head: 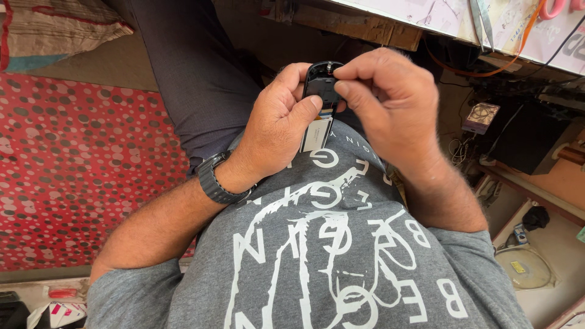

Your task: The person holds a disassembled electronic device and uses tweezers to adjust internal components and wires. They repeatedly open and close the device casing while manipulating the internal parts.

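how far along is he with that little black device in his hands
Already done: the black device looks opened, with a white battery showing at its lower end. In hand: the left hand grips the device while the right hand pinches something small at its top edge; what it is cannot be told. Left: the device is not closed up, and the battery is exposed.

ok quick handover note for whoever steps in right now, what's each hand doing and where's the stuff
Left hand: wrapped around a small black device, holding it over the lap; a wristwatch is on that wrist.
Right hand: fingertips pinching at the top edge of the device.
Device: back appears open, with a white-labelled part sticking out at its lower end. Whether that part is loose or seated cannot be told.
Nearby: cluttered workbench ahead, red dotted mat on the person's left.
Done: device in hand and apparently opened. Left: whatever the fingers are working at the top edge.
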